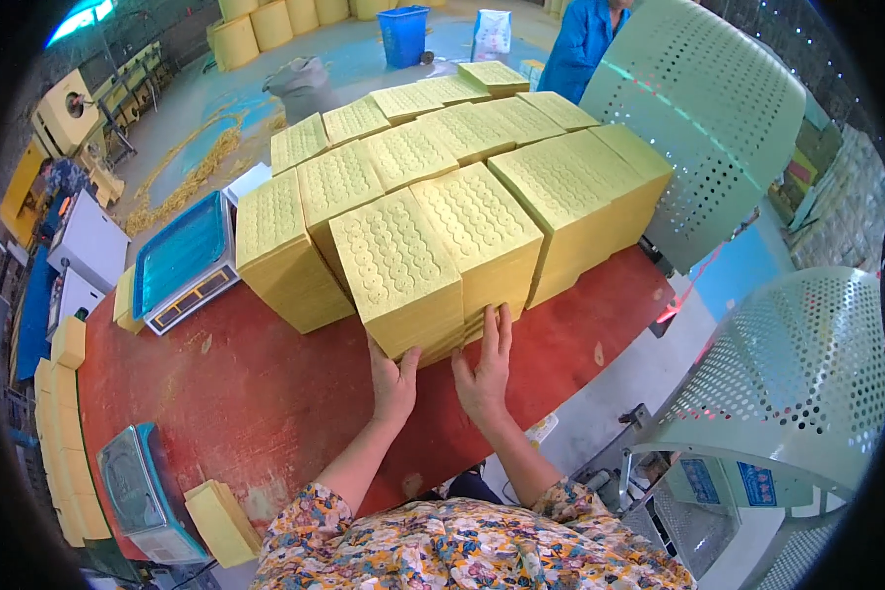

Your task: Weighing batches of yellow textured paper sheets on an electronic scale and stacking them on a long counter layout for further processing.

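In front of me a tall stack of yellow paper (398, 251), its top sheet pressed with rows of coin-like rings, stands at the near edge of a block of similar stacks. Low on its left side is my left hand (394, 382), thumb on the front face and fingers partly hidden around the edge. My right hand (486, 369) grips the lower right part, its fingers reaching up along the sheets and the thumb at the front. Close against it on the right stands another yellow paper stack (477, 221). The stack's underside is hidden.
All this rests on a red tabletop (206, 393). At left are a scale with a blue tray (182, 246), a second scale (133, 482) and a small yellow bundle (221, 521). Perforated green machine guards (787, 364) flank the right. A person in blue (572, 49) stands beyond.
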The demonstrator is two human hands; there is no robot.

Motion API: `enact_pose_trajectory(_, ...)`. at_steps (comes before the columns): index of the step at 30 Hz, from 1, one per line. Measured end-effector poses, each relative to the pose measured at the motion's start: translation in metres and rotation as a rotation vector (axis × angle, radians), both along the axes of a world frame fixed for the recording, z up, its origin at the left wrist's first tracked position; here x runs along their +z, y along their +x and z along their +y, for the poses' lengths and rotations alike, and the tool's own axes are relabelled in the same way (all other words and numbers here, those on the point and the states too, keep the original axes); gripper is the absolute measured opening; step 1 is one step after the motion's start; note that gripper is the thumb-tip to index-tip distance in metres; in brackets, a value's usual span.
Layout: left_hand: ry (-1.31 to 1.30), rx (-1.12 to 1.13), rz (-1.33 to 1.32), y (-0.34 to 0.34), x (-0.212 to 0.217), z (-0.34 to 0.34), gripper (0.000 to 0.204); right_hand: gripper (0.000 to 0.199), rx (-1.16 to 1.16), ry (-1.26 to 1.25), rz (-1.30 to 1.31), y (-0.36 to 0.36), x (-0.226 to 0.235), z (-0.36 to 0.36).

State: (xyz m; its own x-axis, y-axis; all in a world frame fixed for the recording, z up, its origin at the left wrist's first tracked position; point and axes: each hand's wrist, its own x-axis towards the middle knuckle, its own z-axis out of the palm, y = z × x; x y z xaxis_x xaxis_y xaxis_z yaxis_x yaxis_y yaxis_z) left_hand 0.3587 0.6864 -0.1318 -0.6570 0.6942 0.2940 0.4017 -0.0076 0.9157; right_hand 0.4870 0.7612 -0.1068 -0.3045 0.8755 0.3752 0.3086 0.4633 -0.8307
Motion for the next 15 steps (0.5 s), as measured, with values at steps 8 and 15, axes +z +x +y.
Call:
enact_pose_trajectory(8, 0.022, 0.021, -0.007, -0.004, -0.008, 0.005, 0.077, 0.075, 0.011, 0.047, -0.017, 0.002, -0.004, 0.005)
enact_pose_trajectory(15, 0.006, 0.072, -0.027, -0.004, 0.02, -0.011, 0.08, 0.071, 0.122, -0.087, -0.031, -0.002, -0.02, -0.022)
